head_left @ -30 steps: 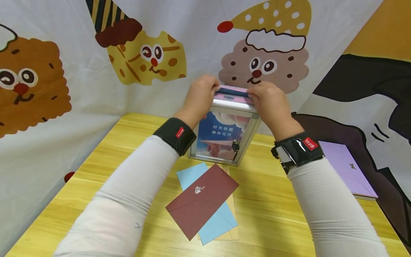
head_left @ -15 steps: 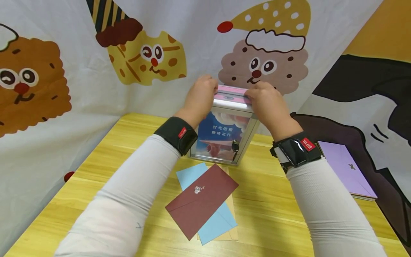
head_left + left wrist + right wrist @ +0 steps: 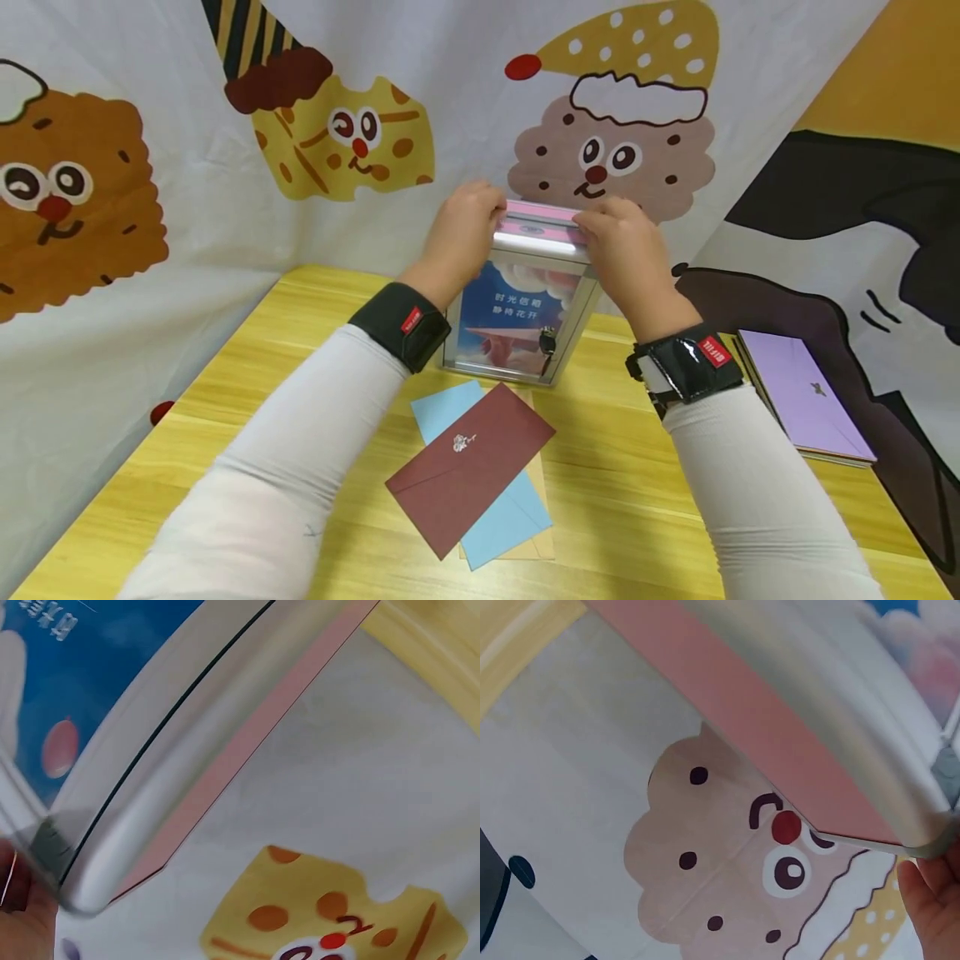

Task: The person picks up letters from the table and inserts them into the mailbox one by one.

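Note:
A letter box [image 3: 517, 317] with a silver frame, pink top and clear front stands upright on the table. My left hand [image 3: 467, 233] touches the left end of its top, fingers bent. At the right end of the slot [image 3: 542, 222], my right hand [image 3: 626, 250] rests its bent fingers and thumb. No envelope shows in the slot between them; whether the fingertips pinch anything is hidden. Both wrist views show the hands at the corners of the box: the left hand [image 3: 26, 922] low left, the right hand [image 3: 934, 900] low right.
In front of the box lie a maroon envelope [image 3: 472, 471], a light blue envelope [image 3: 510, 521] and a beige envelope [image 3: 538, 546], overlapping. A stack topped by a lilac envelope [image 3: 802, 400] lies right on the table [image 3: 615, 483]. A printed cloth [image 3: 465, 108] hangs behind.
The dark blue envelope that both hands pinched in the slot has gone down out of sight into the box. The hands stay at the slot's ends; the view has shifted slightly.

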Motion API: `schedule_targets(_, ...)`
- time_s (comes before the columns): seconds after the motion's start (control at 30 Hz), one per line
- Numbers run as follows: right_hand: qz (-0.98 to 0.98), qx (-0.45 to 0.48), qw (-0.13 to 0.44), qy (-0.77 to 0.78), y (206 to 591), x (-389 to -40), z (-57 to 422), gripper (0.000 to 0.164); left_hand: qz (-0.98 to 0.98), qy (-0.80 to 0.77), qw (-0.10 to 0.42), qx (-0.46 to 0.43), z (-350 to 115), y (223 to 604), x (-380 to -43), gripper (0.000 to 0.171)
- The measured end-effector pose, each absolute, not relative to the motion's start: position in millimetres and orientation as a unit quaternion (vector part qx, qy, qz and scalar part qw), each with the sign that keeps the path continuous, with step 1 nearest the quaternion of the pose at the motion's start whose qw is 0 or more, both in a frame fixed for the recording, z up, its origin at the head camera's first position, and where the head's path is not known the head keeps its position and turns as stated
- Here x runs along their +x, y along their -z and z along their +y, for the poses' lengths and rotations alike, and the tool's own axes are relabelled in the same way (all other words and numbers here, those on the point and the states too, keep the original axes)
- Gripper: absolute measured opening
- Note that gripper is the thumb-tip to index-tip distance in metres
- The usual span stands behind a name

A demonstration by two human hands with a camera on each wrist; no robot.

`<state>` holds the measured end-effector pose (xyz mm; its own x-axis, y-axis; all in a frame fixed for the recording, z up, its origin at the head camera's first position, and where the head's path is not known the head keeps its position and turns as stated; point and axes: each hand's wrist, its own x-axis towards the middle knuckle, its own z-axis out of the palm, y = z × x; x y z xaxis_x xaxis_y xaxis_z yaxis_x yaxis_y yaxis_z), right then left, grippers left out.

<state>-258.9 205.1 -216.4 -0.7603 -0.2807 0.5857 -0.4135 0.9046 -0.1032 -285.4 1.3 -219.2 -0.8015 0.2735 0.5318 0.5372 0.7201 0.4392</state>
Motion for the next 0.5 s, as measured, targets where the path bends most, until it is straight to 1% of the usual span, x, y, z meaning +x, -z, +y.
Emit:
schedule_targets(0.2, -0.884, 0.224, 0.386, -0.141, 237, -217, 212, 0.019, -0.87, 0.319, 0.275, -0.258, -15, 223, -249, 0.023)
schedule_targets(0.3, -0.867, 0.235, 0.413, -0.151, 253, -192, 215, 0.017, -0.864, 0.316, 0.279, -0.275, -20, 231, -229, 0.022)
schedule_targets(0.4, -0.859, 0.234, 0.422, -0.172, 274, -170, 216, 0.018, -0.875, 0.31, 0.241, -0.285, -20, 244, -211, 0.023)
schedule_targets(0.5, -0.87, 0.216, 0.405, -0.181, 295, -151, 215, 0.029, -0.895, 0.3, 0.17, -0.282, -16, 263, -196, 0.027)
